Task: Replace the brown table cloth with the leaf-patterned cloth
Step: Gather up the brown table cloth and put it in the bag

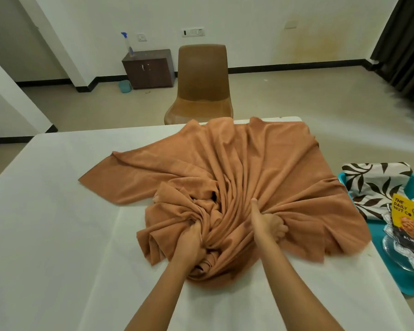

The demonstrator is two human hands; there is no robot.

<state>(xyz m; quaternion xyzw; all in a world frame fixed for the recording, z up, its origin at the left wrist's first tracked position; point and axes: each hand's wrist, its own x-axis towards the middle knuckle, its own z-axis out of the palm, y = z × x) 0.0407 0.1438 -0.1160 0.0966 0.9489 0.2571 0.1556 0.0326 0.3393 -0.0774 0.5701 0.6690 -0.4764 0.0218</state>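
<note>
— On the white table (58,223), mid-surface, what do you have?

— I see the rumpled brown fabric table cloth (237,168), bunched toward the near edge, with its far side spread flat to the table's far right corner. My left hand (191,240) has its fingers curled into a gathered wad of it. My right hand (268,223) grips a fold too (thumb stretched forward over the cloth).

— And the replacement?

— I see the folded white cloth with dark leaf pattern (375,187) lying in a turquoise plastic tray (397,268) at the table's right edge, just beside the brown one. Nearer me in that tray are a yellow nut packet (403,216) and a glass dish (402,256). Beyond the table stands a brown plastic chair (202,84).
</note>
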